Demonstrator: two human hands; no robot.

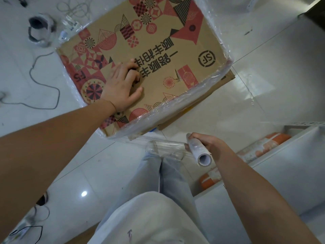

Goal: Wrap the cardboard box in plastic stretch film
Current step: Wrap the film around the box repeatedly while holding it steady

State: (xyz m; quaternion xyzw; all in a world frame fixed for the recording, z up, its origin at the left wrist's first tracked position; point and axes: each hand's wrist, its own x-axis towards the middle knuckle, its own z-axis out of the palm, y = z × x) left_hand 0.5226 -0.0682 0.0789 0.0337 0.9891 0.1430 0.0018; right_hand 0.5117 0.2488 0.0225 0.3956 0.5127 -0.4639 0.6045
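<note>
Box (140, 55), floor, 12 o'clock; sides film-wrapped. Left hand (121, 85) presses top, fingers loosely bent. Right grip (205, 145) holds roll (198, 152), 5 o'clock. Risk: the taut film (165, 147) could tear or bunch if yanked.

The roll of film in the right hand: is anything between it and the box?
Nothing visible. The right hand grips the roll, and a stretched sheet of film runs straight to the box corner. The left hand rests on the box top, clear of that path.

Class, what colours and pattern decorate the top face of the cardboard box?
Red and black geometric shapes on brown cardboard box, with black lettering; seen in the head view.
</note>
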